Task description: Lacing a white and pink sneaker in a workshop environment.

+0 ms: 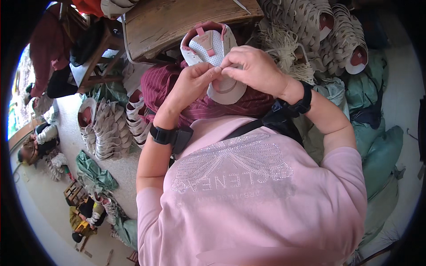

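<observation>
A white shoe upper (227,92) with a dark red lining and a pink heel loop rests on my lap, its heel end toward the wooden table. Over its middle my two hands meet, fingertips nearly touching. My left hand (191,84) is closed in a pinch at the left side of the upper. From the right, my right hand (255,70) is pinched too, its fingers bent just above the upper. Whatever is between the fingertips is too small or hidden to make out.
A wooden table (177,20) stands just ahead. Stacked shoe uppers (350,35) and a bundle of pale laces (284,46) lie at its right. More stacked uppers (108,128) are on the floor at left. Green sacks (377,150) line the right side. Other people (86,217) sit at far left.
</observation>
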Demonstrator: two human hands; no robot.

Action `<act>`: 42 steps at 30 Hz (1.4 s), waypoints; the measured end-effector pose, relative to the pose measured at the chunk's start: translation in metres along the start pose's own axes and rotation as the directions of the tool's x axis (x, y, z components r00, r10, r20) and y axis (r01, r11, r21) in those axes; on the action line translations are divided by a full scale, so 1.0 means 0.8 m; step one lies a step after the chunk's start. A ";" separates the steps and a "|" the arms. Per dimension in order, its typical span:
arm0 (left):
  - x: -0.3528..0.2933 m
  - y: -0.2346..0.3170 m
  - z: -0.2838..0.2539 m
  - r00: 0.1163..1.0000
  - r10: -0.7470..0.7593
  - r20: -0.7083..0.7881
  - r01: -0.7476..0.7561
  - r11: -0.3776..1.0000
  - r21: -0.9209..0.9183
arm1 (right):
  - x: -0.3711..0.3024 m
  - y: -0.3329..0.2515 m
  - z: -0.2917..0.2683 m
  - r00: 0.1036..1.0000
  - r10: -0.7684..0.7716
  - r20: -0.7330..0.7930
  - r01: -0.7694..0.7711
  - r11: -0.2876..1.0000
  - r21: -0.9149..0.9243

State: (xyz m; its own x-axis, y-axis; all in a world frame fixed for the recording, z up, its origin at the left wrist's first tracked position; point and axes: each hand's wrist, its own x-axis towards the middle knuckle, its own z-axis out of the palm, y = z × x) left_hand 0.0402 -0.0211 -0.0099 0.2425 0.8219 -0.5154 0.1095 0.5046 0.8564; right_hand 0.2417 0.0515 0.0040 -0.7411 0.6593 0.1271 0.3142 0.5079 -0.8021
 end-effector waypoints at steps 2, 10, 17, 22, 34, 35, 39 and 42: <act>0.003 -0.017 0.003 0.978 0.146 -0.151 -0.155 0.987 -0.051 | 0.003 0.006 -0.004 0.995 0.099 -0.022 -0.101 0.989 -0.111; 0.001 -0.050 0.010 0.767 0.601 -0.225 -0.507 0.782 0.363 | -0.014 0.021 0.012 0.968 0.222 -0.114 -0.228 0.973 -0.044; 0.003 -0.057 0.010 0.781 0.588 -0.211 -0.517 0.797 0.312 | -0.015 0.021 0.017 0.968 0.228 -0.102 -0.233 0.972 -0.041; 0.005 -0.058 0.008 0.766 0.610 -0.200 -0.540 0.781 0.313 | -0.008 0.005 0.023 0.988 0.100 -0.121 -0.123 0.973 -0.196; 0.009 -0.065 0.005 0.790 0.582 -0.192 -0.541 0.810 0.227 | -0.002 0.033 0.028 0.906 0.407 0.118 -0.421 0.834 0.358; 0.008 -0.065 0.005 0.806 0.562 -0.186 -0.526 0.824 0.212 | -0.002 0.035 0.030 0.906 0.405 0.119 -0.420 0.834 0.358; 0.010 -0.064 0.004 0.789 0.585 -0.187 -0.551 0.809 0.205 | -0.003 0.035 0.033 0.954 0.299 0.023 -0.295 0.923 0.247; 0.013 -0.067 0.002 0.781 0.600 -0.175 -0.558 0.795 0.237 | -0.004 0.024 0.032 0.998 0.039 -0.055 -0.047 0.988 -0.149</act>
State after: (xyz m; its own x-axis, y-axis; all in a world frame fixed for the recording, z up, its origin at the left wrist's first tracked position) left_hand 0.0385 -0.0401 -0.0606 0.0859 0.9907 0.1056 0.1799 -0.1197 0.9764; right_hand 0.2349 0.0451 -0.0269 -0.6943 0.7082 0.1282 0.4332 0.5535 -0.7113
